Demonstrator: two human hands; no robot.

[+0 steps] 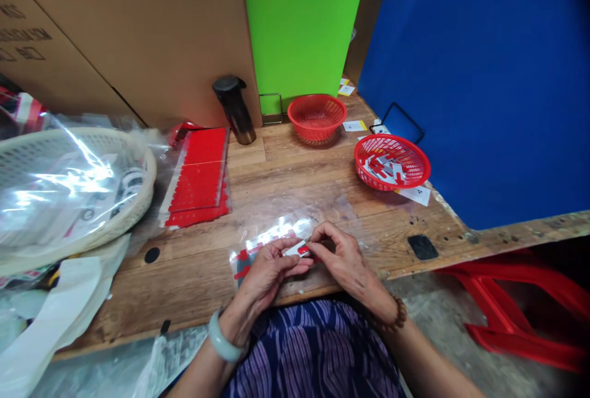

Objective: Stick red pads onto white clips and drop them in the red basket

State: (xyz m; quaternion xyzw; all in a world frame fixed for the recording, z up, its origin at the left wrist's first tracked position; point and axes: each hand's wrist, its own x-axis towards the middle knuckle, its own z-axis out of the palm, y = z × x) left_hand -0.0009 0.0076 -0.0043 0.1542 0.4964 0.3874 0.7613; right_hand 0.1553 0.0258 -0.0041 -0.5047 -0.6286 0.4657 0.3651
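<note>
Between my two hands, close to the table's front edge, is a small white piece with a red patch [296, 250]. My left hand [271, 269] has thumb and fingers closed on its left part. At its right end my right hand [338, 257] pinches with thumb and forefinger; whether the fingertips grip the red patch or the piece's edge I cannot tell. Below and beside my left hand lies a clear plastic sheet with red strips [242, 265], partly covered by the hand. The red basket at the right [417, 172] contains several similar white and red pieces.
A second red basket [318, 117] stands at the back beside a dark bottle [236, 112]. Red sheets [200, 171] are stacked left of centre. A large cream basket [150, 186] under plastic film fills the left. Green [302, 23] and blue [479, 91] panels rise behind.
</note>
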